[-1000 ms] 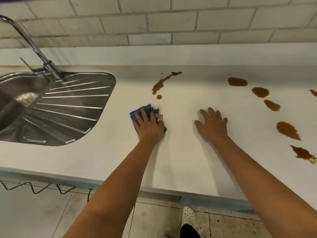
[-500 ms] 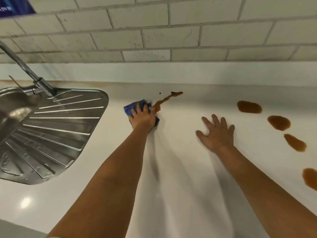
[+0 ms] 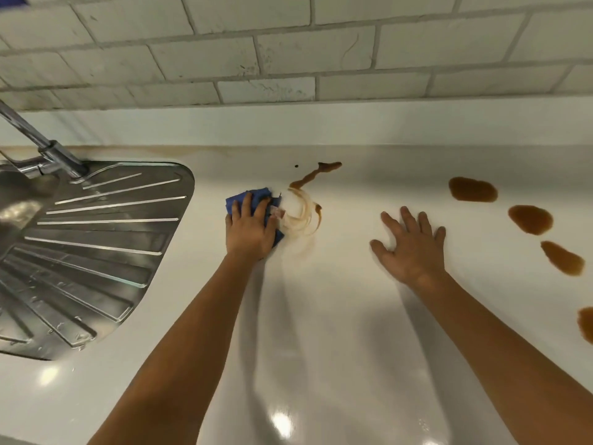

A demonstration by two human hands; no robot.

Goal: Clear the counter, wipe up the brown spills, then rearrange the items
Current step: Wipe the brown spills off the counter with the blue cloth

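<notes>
My left hand (image 3: 248,231) presses a folded blue cloth (image 3: 239,197) flat on the white counter (image 3: 321,316), fingers straight on top of it. Just right of the cloth lies a curved brown smear (image 3: 305,216), joined to a thin brown streak (image 3: 316,175) running toward the back wall. My right hand (image 3: 412,245) rests flat on the counter with fingers spread, holding nothing. Several brown spills lie at the right: one (image 3: 472,189) near the back, another (image 3: 531,219), a third (image 3: 562,257), and one cut off by the right edge (image 3: 586,324).
A steel sink drainboard (image 3: 96,245) with ridges fills the left side, its tap (image 3: 48,149) rising at the back left. A tiled wall (image 3: 288,53) and a white upstand close off the counter's back.
My left hand has drawn the cloth left and toward me through the streak's lower end, leaving a curved smear. My right hand has stayed flat in place.
</notes>
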